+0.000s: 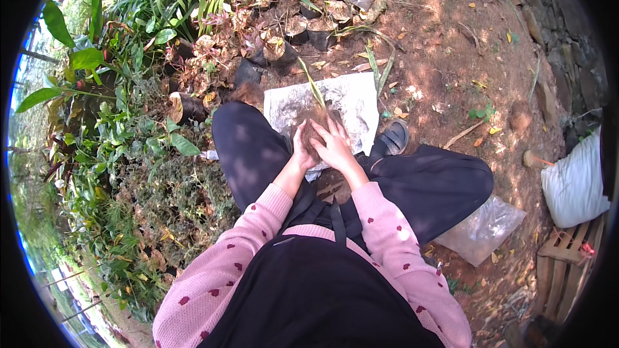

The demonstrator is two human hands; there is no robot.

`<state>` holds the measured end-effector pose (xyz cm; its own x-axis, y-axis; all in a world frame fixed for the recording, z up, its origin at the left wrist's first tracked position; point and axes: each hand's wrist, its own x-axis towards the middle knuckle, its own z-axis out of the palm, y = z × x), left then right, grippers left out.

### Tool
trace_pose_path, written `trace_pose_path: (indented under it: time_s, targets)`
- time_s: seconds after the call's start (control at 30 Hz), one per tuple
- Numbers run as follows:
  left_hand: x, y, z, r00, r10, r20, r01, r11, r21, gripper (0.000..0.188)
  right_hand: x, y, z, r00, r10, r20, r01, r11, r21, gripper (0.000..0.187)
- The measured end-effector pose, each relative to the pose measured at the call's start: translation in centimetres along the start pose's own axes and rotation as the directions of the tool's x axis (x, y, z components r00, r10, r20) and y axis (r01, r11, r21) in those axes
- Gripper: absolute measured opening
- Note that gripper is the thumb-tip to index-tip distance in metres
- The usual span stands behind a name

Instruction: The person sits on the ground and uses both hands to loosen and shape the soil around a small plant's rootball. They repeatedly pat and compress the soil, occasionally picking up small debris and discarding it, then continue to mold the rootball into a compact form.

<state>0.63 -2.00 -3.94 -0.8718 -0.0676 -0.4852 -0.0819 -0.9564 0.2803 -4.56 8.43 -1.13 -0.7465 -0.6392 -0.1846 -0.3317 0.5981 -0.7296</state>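
Note:
Between my palms sits a brown, fibrous-looking root ball point(314, 134) of a plant. A long green and yellow leaf point(313, 87) rises from its far side. My left hand point(300, 149) cups the ball from the left. My right hand point(336, 146) presses on it from the right, fingers laid over its top. Much of the ball is hidden by the hands, so I cannot tell whether it is soil or fibre. Beneath lies a white sheet point(362, 98) with dark crumbs of soil scattered on it, between my bent legs.
Black potted plants point(320, 33) stand beyond the sheet. Dense greenery point(122, 174) fills the left side. At right are a clear plastic bag point(485, 232), a white sack point(572, 183) and a wooden crate point(567, 267). A stone wall point(561, 32) borders the far right.

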Motion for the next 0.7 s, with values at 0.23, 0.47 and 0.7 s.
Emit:
trace_pose_path:
  time_s: [0.23, 0.47, 0.7]
  targets:
    - [-0.3, 0.5, 0.6, 0.997, 0.035, 0.065, -0.036, 0.999, 0.025, 0.063, 1.7, 3.1, -1.4, 0.944, 0.021, -0.330, 0.054, 0.975, 0.216, 0.078]
    - [0.4, 0.0, -0.7, 0.999, -0.054, 0.002, 0.054, 0.995, 0.083, 0.089, 1.8, 2.8, -4.4, 0.944, 0.237, -0.231, 0.079, 0.515, 0.853, 0.069]
    - [0.8, -0.1, -3.1, 0.996, -0.079, 0.034, 0.072, 0.982, 0.173, 0.063, 1.8, 2.6, -2.7, 0.962, 0.262, -0.075, -0.036, 0.393, 0.919, 0.060]
